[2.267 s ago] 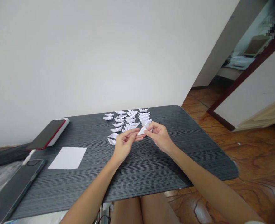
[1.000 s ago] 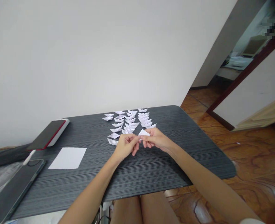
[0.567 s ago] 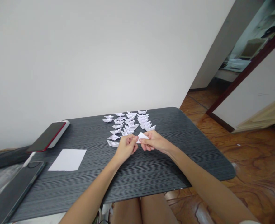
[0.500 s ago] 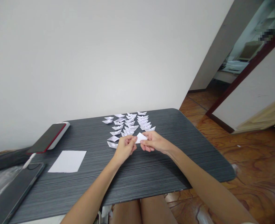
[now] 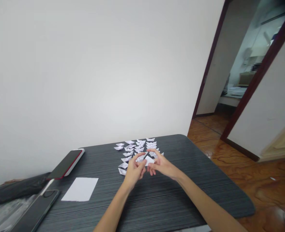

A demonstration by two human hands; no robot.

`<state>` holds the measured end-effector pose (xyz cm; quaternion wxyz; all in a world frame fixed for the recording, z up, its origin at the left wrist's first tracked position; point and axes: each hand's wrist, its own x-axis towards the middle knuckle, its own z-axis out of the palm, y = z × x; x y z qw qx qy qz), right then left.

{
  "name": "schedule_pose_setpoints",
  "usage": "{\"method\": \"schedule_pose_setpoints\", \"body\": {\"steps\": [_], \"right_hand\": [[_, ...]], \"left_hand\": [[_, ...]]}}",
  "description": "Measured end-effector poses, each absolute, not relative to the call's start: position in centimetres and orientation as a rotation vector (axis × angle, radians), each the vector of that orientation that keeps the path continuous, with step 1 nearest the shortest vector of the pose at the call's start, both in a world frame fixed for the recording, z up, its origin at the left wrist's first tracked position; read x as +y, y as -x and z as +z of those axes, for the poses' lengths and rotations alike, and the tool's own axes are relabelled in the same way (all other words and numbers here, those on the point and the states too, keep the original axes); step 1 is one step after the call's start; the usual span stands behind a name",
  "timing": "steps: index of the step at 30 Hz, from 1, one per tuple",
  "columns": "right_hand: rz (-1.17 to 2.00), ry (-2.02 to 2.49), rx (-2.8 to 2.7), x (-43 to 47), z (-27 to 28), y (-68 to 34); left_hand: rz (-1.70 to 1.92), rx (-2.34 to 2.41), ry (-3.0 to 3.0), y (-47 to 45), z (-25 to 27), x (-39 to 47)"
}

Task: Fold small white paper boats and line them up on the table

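A small piece of folded white paper is held between my two hands above the dark table. My left hand pinches its left side between thumb and fingers, with the index finger raised and curved. On the other side, my right hand grips the lower right edge with the thumb, its index finger also lifted. Just beyond my hands, several folded paper boats sit in rough columns; my fingers cover part of them.
A flat white paper sheet lies left on the dark table. Farther left are a red-edged phone on a white block, a cable and another dark phone. A white wall stands behind; a doorway opens at right.
The view has tilted up, so the table sits lower in the picture. Both index fingers have lifted away from the folded paper, which stays held between my hands.
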<state>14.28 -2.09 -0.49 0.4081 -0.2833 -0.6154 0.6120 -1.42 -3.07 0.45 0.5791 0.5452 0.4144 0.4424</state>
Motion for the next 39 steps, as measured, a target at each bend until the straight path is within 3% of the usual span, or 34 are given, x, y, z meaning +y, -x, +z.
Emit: {"method": "schedule_pose_setpoints", "body": {"steps": [13,24,35,39], "right_hand": [[1.575,0.601,-1.257,-3.6,0.2,-13.6],[1.429,0.659,-1.397,-1.8,0.9,-13.0],[1.216,0.78,-1.454,0.1,-1.3,-13.3],[1.19,0.76,-1.463,-0.4,-1.0,-13.3]], "left_hand": [[1.124,0.705,-1.367,1.4,0.6,-3.9],[1.439,0.943,-1.751,1.4,0.5,-1.0],[1.312,1.044,-1.935,2.0,0.2,-1.5],[1.297,1.008,-1.755,1.7,0.4,-1.7]]}}
